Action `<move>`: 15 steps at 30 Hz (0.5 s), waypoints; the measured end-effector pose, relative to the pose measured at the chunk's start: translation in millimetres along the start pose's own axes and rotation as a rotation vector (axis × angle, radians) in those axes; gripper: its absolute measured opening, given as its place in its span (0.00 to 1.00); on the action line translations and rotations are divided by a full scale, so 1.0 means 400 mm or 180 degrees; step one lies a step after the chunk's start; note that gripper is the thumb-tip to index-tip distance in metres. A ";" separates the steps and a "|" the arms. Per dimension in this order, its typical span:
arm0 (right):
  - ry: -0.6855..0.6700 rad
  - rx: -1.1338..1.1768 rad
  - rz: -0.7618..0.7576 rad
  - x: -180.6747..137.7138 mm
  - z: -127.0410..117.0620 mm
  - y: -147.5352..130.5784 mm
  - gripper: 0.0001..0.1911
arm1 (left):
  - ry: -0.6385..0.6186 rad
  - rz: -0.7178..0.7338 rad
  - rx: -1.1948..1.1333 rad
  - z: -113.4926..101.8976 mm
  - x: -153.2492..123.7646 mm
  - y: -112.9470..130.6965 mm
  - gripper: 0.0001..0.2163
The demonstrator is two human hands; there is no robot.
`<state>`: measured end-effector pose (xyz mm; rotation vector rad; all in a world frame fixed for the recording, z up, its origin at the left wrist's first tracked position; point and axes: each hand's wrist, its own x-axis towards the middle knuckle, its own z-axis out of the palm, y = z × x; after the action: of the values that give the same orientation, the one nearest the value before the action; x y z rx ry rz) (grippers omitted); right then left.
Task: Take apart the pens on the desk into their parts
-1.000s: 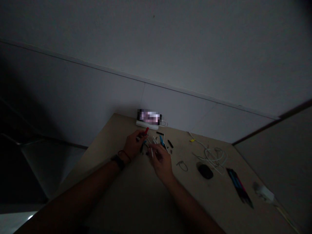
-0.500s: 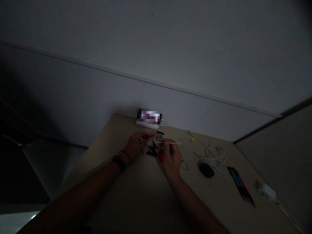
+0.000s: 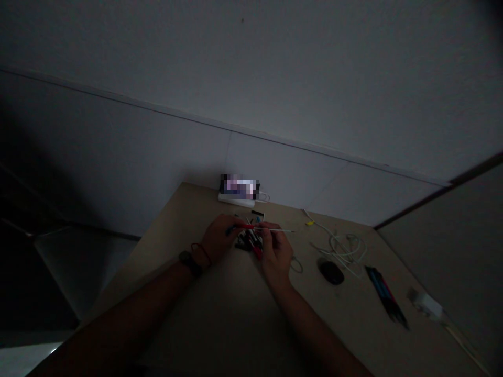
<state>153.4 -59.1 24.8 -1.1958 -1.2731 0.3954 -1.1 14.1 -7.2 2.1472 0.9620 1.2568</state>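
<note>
In the dim head view, my left hand [image 3: 220, 234] is closed on a slim red pen barrel [image 3: 247, 226] that points to the right. My right hand [image 3: 277, 254] pinches a thin white pen refill [image 3: 283, 230], held level. The refill's left end meets the open end of the barrel, or lies just at it; the light is too poor to tell how far in it sits. Beneath both hands lies a heap of loose pen parts [image 3: 245, 242], dark, white and red. A dark pen cap [image 3: 257, 213] rests behind the heap.
A lit phone [image 3: 239, 187] leans on a white block [image 3: 236, 200] by the wall. To the right are a coiled white cable [image 3: 346, 254], a black mouse [image 3: 331, 272], a bundle of dark pens [image 3: 387, 296] and a white plug adapter [image 3: 426, 305].
My left hand has brought the red barrel to the right and slightly down, into line with the refill. My right hand has hardly moved.
</note>
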 end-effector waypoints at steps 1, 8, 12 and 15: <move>0.0005 -0.0032 -0.0019 0.000 -0.001 0.000 0.14 | -0.0003 -0.0001 -0.0015 0.000 -0.001 -0.001 0.07; -0.0010 -0.0077 -0.0037 -0.002 -0.002 -0.002 0.14 | -0.0027 0.0006 -0.0040 0.002 -0.002 0.003 0.07; 0.0021 -0.0089 -0.0189 0.001 -0.002 -0.002 0.13 | -0.0067 0.0085 -0.0004 0.002 -0.003 0.007 0.07; -0.0045 -0.0152 -0.0163 0.003 -0.004 -0.007 0.13 | -0.0124 0.0113 0.0001 0.002 -0.005 0.006 0.07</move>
<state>154.4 -60.1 27.8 -1.1997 -1.3292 0.3383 -0.1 11.1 -7.0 2.1897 0.9118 1.2269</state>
